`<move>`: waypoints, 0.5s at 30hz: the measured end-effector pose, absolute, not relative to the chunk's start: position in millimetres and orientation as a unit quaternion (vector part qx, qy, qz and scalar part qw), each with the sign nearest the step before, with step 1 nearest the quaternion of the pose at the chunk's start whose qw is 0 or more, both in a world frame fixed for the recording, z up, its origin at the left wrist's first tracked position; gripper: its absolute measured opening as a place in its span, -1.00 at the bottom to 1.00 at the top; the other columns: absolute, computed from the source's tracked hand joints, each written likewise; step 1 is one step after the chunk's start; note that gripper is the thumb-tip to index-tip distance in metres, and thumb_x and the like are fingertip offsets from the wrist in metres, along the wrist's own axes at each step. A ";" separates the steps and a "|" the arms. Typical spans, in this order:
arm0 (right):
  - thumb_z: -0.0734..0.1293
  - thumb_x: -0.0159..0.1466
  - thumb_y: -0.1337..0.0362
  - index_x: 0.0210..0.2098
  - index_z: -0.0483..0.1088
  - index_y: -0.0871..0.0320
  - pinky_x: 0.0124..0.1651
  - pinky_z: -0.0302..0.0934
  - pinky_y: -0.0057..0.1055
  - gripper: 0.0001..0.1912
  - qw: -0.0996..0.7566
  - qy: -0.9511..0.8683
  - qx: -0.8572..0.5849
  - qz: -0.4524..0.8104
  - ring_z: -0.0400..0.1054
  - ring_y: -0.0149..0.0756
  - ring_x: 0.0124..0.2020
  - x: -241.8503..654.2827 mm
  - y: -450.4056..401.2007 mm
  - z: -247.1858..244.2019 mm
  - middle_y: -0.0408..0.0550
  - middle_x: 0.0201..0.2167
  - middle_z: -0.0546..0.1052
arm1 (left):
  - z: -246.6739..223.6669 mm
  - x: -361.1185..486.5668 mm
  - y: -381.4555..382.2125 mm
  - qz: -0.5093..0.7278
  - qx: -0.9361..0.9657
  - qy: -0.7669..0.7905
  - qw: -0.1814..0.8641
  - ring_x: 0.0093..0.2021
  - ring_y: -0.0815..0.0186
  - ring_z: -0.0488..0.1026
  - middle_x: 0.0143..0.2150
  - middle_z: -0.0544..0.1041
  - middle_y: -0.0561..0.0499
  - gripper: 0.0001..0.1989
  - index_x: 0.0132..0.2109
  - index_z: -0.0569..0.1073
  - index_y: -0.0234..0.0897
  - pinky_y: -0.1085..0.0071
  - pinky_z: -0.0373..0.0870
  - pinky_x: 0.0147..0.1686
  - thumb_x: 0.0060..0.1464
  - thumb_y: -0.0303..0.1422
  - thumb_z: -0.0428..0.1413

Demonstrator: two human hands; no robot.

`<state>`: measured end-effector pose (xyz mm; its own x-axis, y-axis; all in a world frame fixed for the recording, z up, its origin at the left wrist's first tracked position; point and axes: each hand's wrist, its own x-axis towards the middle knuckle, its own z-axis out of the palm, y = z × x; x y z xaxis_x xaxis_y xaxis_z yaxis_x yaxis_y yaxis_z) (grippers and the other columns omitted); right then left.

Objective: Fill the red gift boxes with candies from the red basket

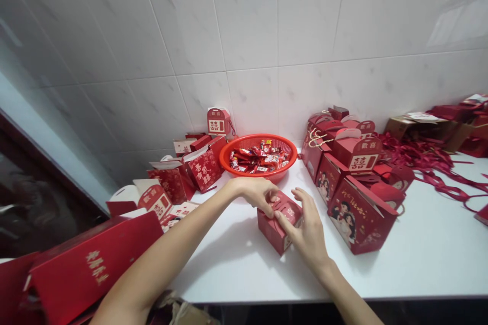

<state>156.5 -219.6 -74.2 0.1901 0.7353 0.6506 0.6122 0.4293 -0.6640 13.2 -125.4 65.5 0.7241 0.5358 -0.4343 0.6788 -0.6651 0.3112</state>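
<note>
Bending the fingers of the left hand [254, 192] over the top of a small red printed cardboard box [270, 232], whether pinched or merely pressing, cannot tell; resting the thumb of the right hand [310, 231] there too, fingers apart from it near the three o'clock side, likely to steady the box on the white surface [229, 274]. Beyond, at twelve o'clock, a round orange-red plastic basket [224, 155] of shiny red-wrapped packets [263, 152], perhaps for easy reach; other red cardboard boxes [362, 218] at eight to ten and one to three, seemingly for elbow room
</note>
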 end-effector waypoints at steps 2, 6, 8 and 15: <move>0.29 0.34 0.04 0.14 0.25 0.15 0.17 0.22 0.11 -0.53 0.560 -0.628 -0.540 0.026 0.28 0.09 0.18 154.3 -225.8 -77.0 0.25 0.15 0.36 | 65.6 13.3 -127.6 -0.163 0.891 0.334 0.261 -0.39 0.29 0.42 -0.40 0.48 0.08 -0.72 -0.33 0.38 -0.24 0.43 0.28 -0.42 -0.14 -0.24 0.28; 0.28 0.34 -0.03 0.23 0.18 0.13 0.20 0.17 0.20 -0.42 0.523 -0.637 -0.566 0.019 0.15 0.19 0.29 148.1 -245.3 -79.8 0.30 0.30 0.19 | 64.9 13.3 -128.7 -0.157 0.878 0.347 0.289 -0.39 0.29 0.45 -0.40 0.52 0.06 -0.76 -0.35 0.39 -0.25 0.44 0.33 -0.43 -0.14 -0.29 0.28; 0.31 0.30 -0.07 0.32 0.08 0.09 0.18 0.18 0.23 -0.28 0.490 -0.654 -0.576 0.019 0.07 0.27 0.33 146.4 -253.4 -82.1 0.29 0.37 0.05 | 63.8 13.6 -128.2 -0.153 0.876 0.347 0.297 -0.37 0.29 0.46 -0.37 0.55 0.05 -0.79 -0.34 0.41 -0.26 0.45 0.35 -0.42 -0.14 -0.33 0.27; 0.37 0.25 0.06 0.25 0.31 -0.06 0.07 0.36 0.11 -0.42 0.456 -0.685 -0.567 -0.002 0.27 0.21 0.18 152.4 -246.3 -86.7 0.17 0.23 0.19 | 62.0 14.0 -127.6 -0.135 0.889 0.318 0.301 -0.39 0.32 0.48 -0.41 0.58 0.04 -0.93 -0.35 0.50 -0.29 0.49 0.32 -0.43 -0.06 -0.41 0.22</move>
<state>152.4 -246.3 -86.7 0.0604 0.7759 0.6280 0.7801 0.3559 -0.5146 14.0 -127.6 62.0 0.7611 0.4850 -0.4308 0.6469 -0.6165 0.4488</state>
